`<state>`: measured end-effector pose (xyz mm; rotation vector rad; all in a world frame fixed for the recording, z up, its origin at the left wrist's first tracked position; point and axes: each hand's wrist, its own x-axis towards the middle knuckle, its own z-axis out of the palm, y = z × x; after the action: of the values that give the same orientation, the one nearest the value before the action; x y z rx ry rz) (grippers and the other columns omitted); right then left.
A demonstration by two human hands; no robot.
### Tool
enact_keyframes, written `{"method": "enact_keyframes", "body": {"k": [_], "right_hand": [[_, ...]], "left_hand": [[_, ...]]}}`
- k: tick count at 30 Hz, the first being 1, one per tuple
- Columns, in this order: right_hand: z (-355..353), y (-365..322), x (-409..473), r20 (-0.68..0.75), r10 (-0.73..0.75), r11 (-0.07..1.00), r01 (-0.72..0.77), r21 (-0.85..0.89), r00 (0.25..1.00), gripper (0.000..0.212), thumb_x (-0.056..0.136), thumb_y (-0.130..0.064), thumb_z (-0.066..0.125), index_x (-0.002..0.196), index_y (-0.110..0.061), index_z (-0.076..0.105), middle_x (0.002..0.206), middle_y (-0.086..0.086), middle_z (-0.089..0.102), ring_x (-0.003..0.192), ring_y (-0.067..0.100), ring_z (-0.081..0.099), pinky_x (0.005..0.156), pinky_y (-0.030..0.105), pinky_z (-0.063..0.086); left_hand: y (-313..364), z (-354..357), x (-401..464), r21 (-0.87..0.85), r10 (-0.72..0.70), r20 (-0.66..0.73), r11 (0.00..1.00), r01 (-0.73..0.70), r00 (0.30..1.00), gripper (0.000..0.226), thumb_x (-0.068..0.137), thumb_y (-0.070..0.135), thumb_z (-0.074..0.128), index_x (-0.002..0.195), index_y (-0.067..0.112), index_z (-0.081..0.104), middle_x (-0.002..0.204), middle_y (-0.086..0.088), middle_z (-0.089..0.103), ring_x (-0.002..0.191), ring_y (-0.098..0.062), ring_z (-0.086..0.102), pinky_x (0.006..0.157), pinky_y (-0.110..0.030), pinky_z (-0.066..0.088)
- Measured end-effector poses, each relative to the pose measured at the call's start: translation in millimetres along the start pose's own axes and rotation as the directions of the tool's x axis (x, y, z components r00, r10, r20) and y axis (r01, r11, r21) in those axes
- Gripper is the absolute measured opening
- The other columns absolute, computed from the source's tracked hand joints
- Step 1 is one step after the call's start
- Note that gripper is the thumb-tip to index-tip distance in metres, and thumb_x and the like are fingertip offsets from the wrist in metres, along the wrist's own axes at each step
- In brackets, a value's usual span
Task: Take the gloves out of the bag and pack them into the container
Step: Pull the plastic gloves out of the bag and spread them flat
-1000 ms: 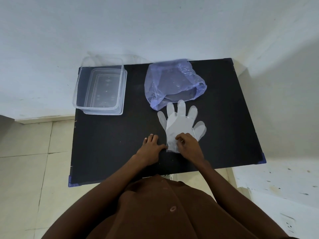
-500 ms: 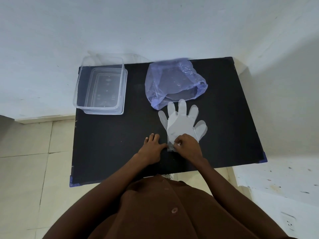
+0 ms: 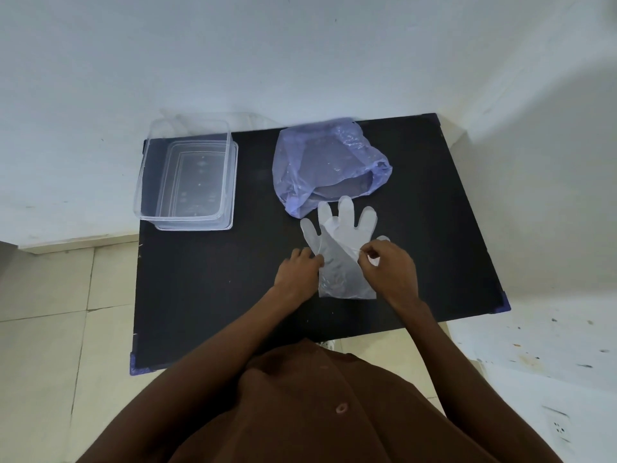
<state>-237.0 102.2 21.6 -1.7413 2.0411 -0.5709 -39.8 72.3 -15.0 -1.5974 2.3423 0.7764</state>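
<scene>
Glove (image 3: 345, 248) lies flat mid-table (image 3: 200, 295), fingers toward the bag (image 3: 329, 165) at the back edge. Right hand (image 3: 390, 272) pinches a lifted fold of the glove's right side; left hand (image 3: 298, 274) presses its left edge flat, fingers together. Container (image 3: 187, 175) — back-left corner, empty.

Right hand (image 3: 390, 269) pinches glove (image 3: 344, 248); left hand (image 3: 298, 274) pins edge

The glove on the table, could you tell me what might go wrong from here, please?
1. The glove is thin film; the right hand pinching one edge could lift a single layer or crease it.
2. The container sits far to the left, so the limp glove could unfold on the way.
</scene>
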Motion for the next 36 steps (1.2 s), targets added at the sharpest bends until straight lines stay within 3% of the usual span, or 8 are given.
{"method": "enact_keyframes", "body": {"k": [18, 22, 23, 25, 26, 28, 32, 36], "right_hand": [[-68.4, -40.2, 31.5, -0.192, -0.157, 0.988, 0.156, -0.020, 0.969, 0.020, 0.092, -0.025, 0.073, 0.101, -0.007, 0.074, 0.101, 0.012, 0.077, 0.086, 0.025, 0.071, 0.086, 0.029, 0.051], [-77.9, -55.1, 37.0, -0.266, -0.254, 0.967, 0.252, -0.043, 0.930, 0.019, 0.089, -0.022, 0.071, 0.095, -0.004, 0.075, 0.090, 0.014, 0.077, 0.075, 0.025, 0.070, 0.077, 0.027, 0.051], [-78.6, -59.9, 36.8, -0.281, -0.298, 0.954, 0.293, -0.058, 0.912, 0.017, 0.088, -0.019, 0.070, 0.093, -0.004, 0.074, 0.087, 0.014, 0.077, 0.072, 0.024, 0.070, 0.074, 0.026, 0.051], [-79.8, -71.8, 34.0, -0.257, -0.394, 0.919, 0.384, -0.090, 0.882, 0.012, 0.088, -0.014, 0.068, 0.092, -0.005, 0.074, 0.084, 0.011, 0.076, 0.070, 0.021, 0.069, 0.069, 0.027, 0.057], [-79.0, -77.8, 31.1, -0.221, -0.441, 0.897, 0.427, -0.110, 0.870, 0.012, 0.089, -0.014, 0.067, 0.093, -0.006, 0.074, 0.086, 0.010, 0.076, 0.071, 0.021, 0.070, 0.068, 0.029, 0.058], [-76.0, -89.9, 22.7, -0.145, -0.515, 0.857, 0.503, -0.116, 0.845, 0.012, 0.090, -0.016, 0.068, 0.095, -0.007, 0.074, 0.090, 0.009, 0.076, 0.077, 0.020, 0.071, 0.069, 0.032, 0.060], [-58.8, -104.0, 7.0, -0.021, -0.599, 0.801, 0.598, -0.042, 0.801, 0.011, 0.088, -0.017, 0.074, 0.094, -0.009, 0.075, 0.092, 0.009, 0.078, 0.079, 0.021, 0.073, 0.074, 0.034, 0.060], [-40.7, -99.0, 2.2, 0.125, -0.620, 0.781, 0.625, 0.002, 0.774, 0.015, 0.088, -0.022, 0.073, 0.097, -0.010, 0.075, 0.098, 0.009, 0.078, 0.084, 0.022, 0.073, 0.082, 0.040, 0.063]], "left_hand": [[-1.7, 7.5, 30.4, 0.120, 0.104, 0.045, 0.987, -0.108, 0.994, 0.050, 0.099, 0.025, 0.054, 0.148, 0.023, 0.046, 0.164, -0.009, 0.026, 0.152, -0.030, 0.024, 0.123, -0.051, 0.024], [11.2, -7.7, 31.5, -0.293, 0.009, -0.143, 0.955, -0.051, 0.990, 0.039, 0.096, 0.023, 0.061, 0.135, 0.022, 0.062, 0.156, -0.008, 0.039, 0.146, -0.027, 0.035, 0.120, -0.046, 0.034], [17.7, -16.8, 30.3, -0.584, -0.106, -0.130, 0.812, 0.010, 0.986, 0.034, 0.096, 0.025, 0.062, 0.129, 0.020, 0.066, 0.148, -0.008, 0.049, 0.138, -0.025, 0.047, 0.115, -0.043, 0.043], [33.1, -43.2, 25.4, -0.973, -0.205, 0.129, 0.160, 0.163, 0.970, 0.037, 0.097, 0.037, 0.060, 0.125, 0.014, 0.067, 0.129, -0.011, 0.064, 0.114, -0.024, 0.066, 0.098, -0.041, 0.056], [35.9, -54.0, 24.0, -0.966, -0.135, 0.232, -0.147, 0.212, 0.963, 0.047, 0.099, 0.047, 0.053, 0.126, 0.011, 0.066, 0.121, -0.012, 0.070, 0.104, -0.023, 0.071, 0.089, -0.040, 0.060], [32.8, -70.2, 21.5, -0.845, 0.043, 0.243, -0.482, 0.233, 0.969, 0.068, 0.098, 0.065, 0.040, 0.130, 0.009, 0.062, 0.113, -0.012, 0.074, 0.095, -0.023, 0.075, 0.077, -0.037, 0.062], [13.7, -81.6, 20.3, -0.685, 0.193, 0.082, -0.701, 0.196, 0.978, 0.082, 0.094, 0.074, 0.033, 0.154, 0.018, 0.039, 0.157, -0.016, 0.042, 0.141, -0.031, 0.046, 0.117, -0.048, 0.040], [-2.1, -77.9, 20.5, -0.691, 0.213, 0.072, -0.693, 0.202, 0.974, 0.070, 0.099, 0.054, 0.045, 0.157, 0.016, 0.034, 0.155, -0.015, 0.042, 0.138, -0.033, 0.043, 0.122, -0.050, 0.032]]}}
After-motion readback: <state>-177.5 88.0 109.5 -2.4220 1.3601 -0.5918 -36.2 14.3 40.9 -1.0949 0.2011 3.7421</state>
